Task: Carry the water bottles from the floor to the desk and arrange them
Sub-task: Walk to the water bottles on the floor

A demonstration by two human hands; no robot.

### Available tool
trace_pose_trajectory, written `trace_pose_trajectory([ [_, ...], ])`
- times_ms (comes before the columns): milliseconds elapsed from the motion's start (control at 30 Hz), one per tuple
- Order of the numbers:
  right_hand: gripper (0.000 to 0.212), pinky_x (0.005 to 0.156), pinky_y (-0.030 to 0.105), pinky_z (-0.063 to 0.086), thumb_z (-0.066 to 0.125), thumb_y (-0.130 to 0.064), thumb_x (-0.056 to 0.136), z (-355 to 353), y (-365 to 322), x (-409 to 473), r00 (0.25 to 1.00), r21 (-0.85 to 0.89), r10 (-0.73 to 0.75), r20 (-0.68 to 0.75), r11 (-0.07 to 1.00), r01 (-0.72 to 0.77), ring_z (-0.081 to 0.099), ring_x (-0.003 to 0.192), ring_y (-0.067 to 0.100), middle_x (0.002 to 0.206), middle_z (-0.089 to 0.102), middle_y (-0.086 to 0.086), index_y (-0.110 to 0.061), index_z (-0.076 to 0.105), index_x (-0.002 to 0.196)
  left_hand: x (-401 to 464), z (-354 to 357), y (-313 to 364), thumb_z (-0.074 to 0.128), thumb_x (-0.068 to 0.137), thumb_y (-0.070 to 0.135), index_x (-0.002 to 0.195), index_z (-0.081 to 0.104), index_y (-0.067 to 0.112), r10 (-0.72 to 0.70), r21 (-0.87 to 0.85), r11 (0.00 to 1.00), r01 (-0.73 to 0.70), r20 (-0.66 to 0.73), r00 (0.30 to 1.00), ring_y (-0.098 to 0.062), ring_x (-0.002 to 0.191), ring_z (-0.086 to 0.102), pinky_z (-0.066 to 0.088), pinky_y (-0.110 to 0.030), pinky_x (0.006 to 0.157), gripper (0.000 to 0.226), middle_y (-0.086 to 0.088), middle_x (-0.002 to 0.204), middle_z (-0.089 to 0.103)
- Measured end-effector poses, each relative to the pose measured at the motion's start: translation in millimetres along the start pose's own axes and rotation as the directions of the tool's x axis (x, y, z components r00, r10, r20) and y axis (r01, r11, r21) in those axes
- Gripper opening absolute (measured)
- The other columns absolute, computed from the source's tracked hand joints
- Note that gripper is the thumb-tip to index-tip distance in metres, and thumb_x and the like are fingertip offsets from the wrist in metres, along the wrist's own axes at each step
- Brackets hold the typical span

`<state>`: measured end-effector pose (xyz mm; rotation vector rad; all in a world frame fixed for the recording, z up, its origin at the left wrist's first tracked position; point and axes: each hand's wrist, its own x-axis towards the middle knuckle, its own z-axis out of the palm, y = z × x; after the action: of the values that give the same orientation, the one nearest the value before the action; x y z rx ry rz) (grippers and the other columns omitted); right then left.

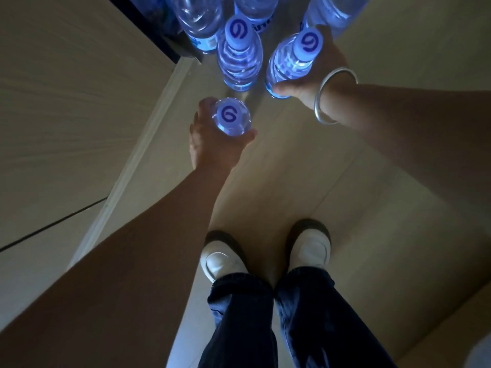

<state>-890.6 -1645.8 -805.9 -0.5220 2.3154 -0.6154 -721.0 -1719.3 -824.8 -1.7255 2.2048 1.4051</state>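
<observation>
So, looking straight down here: the left hand (212, 139) is wrapped around a water bottle (233, 118) just under its cap, and the right hand (313, 75) is curled round the body of a second bottle (289, 62). Both hands are clamped on a bottle each and sit apart from one another.

Using the loose upright bottle (240, 59) as the landmark: the left hand's bottle is just nearer the person than it, the right hand's bottle is right beside it on the right, and more bottles (202, 19) crowd behind it at the top of the view. They're all down at floor (372, 181) level next to a pale cabinet panel (79, 102), and the desk isn't in view at all. I can't tell if either held bottle has actually left the floor yet.

What could go wrong, I reckon: the right hand's bottle is so close to the loose one that lifting at a tilt could clip it and knock it over, maybe domino-ing the ones behind. The left grip is high near the cap, so a full bottle might swing or slip. The bangle (334, 94) could catch something too.
</observation>
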Motion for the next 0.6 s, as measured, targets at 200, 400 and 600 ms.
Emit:
trace_pose_trajectory([
  [200,0.063,0.088,0.019,0.034,0.075,-0.031,0.071,-9.2,-3.8,-8.5,0.997,-0.174,-0.075,-0.031,0.982,0.069,0.053,0.111,0.021,0.122,0.057,0.006,-0.01,0.047,0.123,-4.8,-11.5,4.9,0.084,0.051,0.035,0.106,0.054,0.023,-0.057,0.053,0.997,0.058,-0.011,0.998,-0.017,0.091,0.061,0.044,-0.023,0.076,0.064,0.013,0.091,0.058],
  [400,0.061,0.09,0.028,0.043,0.081,-0.032,0.062,-23.6,-18.0,-76.2,0.986,-0.162,-0.094,0.139,0.98,0.116,0.059,0.102,0.022,0.113,0.06,0.007,-0.013,0.055,0.114,-52.7,-54.8,10.2,0.084,0.051,0.041,0.108,0.058,0.027,-0.198,0.039,0.98,0.197,0.029,0.98,-0.011,0.085,0.06,0.04,-0.02,0.071,0.064,0.014,0.09,0.061],
  [600,0.055,0.084,0.028,0.041,0.076,-0.03,0.065,-57.3,-67.4,-165.3,0.974,-0.144,-0.129,0.185,0.977,0.157,0.054,0.093,0.021,0.106,0.056,0.006,-0.008,0.053,0.11,-130.7,-126.7,31.1,0.075,0.044,0.05,0.108,0.058,0.026,-0.296,0.037,0.955,0.294,0.05,0.954,-0.021,0.093,0.064,0.054,-0.038,0.083,0.071,0.008,0.095,0.062],
])
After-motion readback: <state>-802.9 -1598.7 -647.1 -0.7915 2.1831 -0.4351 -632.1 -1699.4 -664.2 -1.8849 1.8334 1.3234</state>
